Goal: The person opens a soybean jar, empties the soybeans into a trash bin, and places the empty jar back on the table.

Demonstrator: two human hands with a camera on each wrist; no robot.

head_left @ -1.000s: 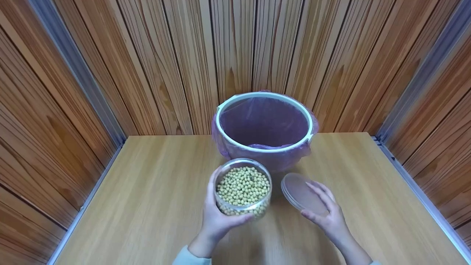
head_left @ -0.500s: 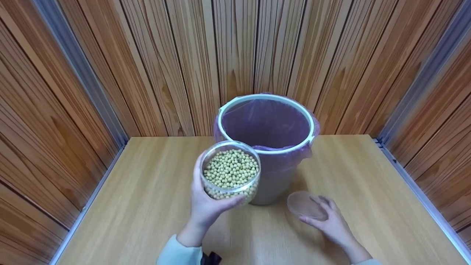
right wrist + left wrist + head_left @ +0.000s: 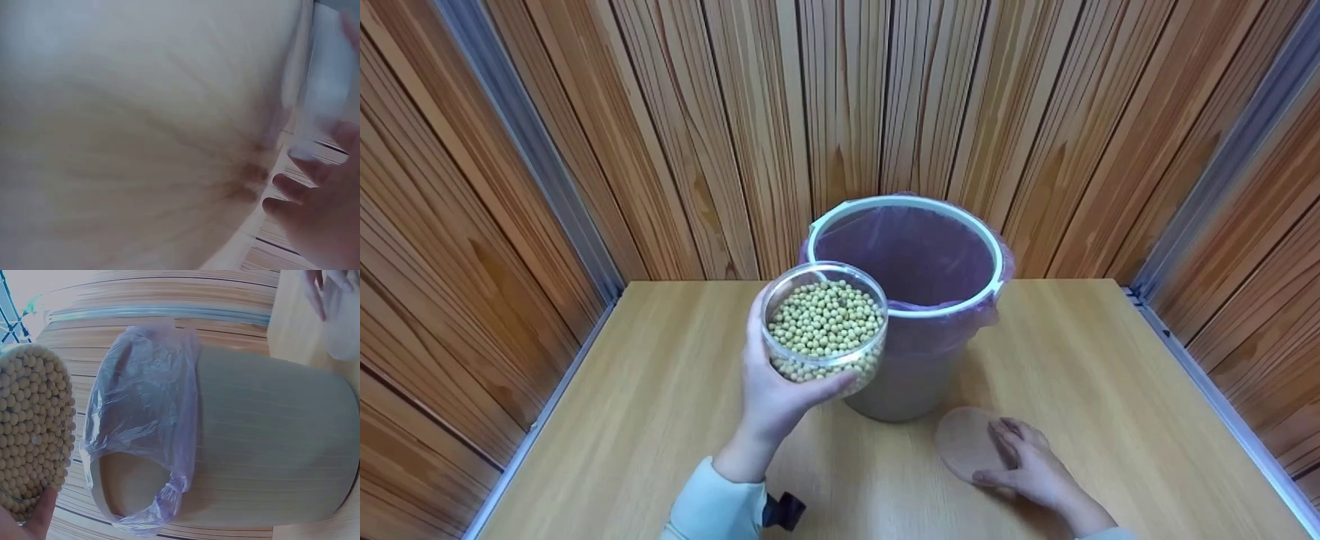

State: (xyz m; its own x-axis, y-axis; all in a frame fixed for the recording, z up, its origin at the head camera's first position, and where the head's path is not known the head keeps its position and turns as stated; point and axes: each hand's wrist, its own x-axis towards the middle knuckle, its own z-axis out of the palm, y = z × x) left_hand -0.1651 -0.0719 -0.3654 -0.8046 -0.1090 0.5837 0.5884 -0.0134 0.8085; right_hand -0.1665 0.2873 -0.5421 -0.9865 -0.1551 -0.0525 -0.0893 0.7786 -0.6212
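My left hand (image 3: pixel 772 401) grips a clear round jar (image 3: pixel 825 367) filled with pale yellow-green soybeans (image 3: pixel 825 319), thumb in front and fingers around the far left side. Held in the air, the jar overlaps the bin's front left rim in the head view. Through its wall the beans (image 3: pixel 34 422) show at the left of the left wrist view. At the lower right, my right hand (image 3: pixel 1035 469) holds the edge of a round translucent lid (image 3: pixel 964 446), low at the table. Spread fingers (image 3: pixel 292 191) and part of the lid (image 3: pixel 326 73) appear in the right wrist view.
A grey bin (image 3: pixel 911 382) with a white rim (image 3: pixel 997 262) stands on the wooden table (image 3: pixel 660 390). A thin purple bag (image 3: pixel 146 394) lines it and is knotted outside. Wood-panelled walls (image 3: pixel 840 97) enclose the back and sides.
My left hand has raised the jar up and left, toward the bin's rim. My right hand has lowered the lid toward the table, nearer to me.
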